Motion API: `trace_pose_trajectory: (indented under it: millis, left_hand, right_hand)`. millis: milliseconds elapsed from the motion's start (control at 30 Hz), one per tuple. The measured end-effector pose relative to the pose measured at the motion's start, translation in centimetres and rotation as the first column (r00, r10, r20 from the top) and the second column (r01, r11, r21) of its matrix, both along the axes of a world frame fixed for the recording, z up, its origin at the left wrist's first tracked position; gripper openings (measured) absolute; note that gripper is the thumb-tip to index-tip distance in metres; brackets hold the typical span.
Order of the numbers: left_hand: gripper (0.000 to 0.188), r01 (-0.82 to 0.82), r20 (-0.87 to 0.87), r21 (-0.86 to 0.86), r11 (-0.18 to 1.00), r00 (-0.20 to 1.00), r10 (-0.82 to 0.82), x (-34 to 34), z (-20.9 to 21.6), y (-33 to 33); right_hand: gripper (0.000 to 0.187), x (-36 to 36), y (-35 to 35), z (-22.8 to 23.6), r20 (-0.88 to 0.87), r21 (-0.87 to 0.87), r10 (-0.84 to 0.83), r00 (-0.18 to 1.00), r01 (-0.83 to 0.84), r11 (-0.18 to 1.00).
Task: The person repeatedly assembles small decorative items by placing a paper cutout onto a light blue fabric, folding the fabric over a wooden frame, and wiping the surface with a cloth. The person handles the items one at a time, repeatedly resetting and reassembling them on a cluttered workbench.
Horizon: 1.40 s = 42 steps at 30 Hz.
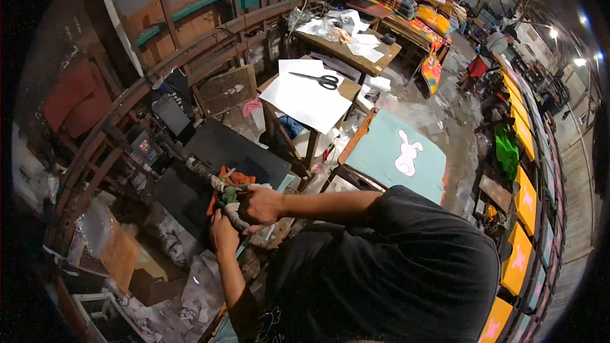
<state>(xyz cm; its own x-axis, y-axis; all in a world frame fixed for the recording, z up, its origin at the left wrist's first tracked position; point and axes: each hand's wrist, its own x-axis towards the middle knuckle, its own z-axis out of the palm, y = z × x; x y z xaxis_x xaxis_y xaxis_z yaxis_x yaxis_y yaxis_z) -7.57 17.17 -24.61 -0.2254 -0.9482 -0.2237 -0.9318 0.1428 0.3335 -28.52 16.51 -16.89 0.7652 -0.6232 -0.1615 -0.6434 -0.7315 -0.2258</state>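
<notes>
A handle bar [234, 215] wrapped in pale and green cloth runs out from a dark machine with a flat black plate [232, 143]. My right hand [264, 207] comes from the right and is closed at the wrapped handle, by the green cloth [227, 197]. From below, my left hand [224, 235] is closed against the handle's near side, its fingertips partly hidden. Orange cloth [236, 176] is bunched around the bar just beyond both hands.
Black-handled scissors [325, 81] lie on white sheets [305, 105] on a small table ahead. To the right, a pale blue-green panel [387, 146] bears a white rabbit shape [407, 154]. Yellow panels with pink shapes [518, 260] line a rack at far right. Stacked fabrics [416, 3] and people stand farther back.
</notes>
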Motion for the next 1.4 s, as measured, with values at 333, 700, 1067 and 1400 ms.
trace_pose_trajectory:
  millis: [333, 700, 1067, 1400]
  left_hand:
    - [0.044, 0.055, -0.430, -0.044, 0.998, 0.900, -0.068, 3.1, -3.8, -2.6]
    - [0.018, 0.328, -0.137, -0.281, 0.902, 0.916, -0.376, 5.0, 8.8, -8.4]
    - [0.026, 0.455, -0.396, -0.085, 0.886, 0.801, -0.449, 7.8, 19.5, -15.0]
    - [0.044, 0.463, -0.412, 0.272, 0.843, 0.848, -0.333, 10.0, 22.4, -17.5]
  right_hand:
    - [0.057, 1.3, -2.0, 6.2, -0.014, -0.154, 0.065, 0.998, -0.066, 0.986]
    - [0.042, 2.8, -13.1, 22.9, 0.236, -0.644, 0.059, 0.970, 0.111, 0.757]
    - [0.031, -1.5, -6.1, 24.8, 0.674, -0.483, 0.169, 0.719, 0.256, 0.837]
    - [0.017, -14.2, 3.0, 1.1, 0.562, 0.370, -0.692, 0.454, 0.610, 0.701]
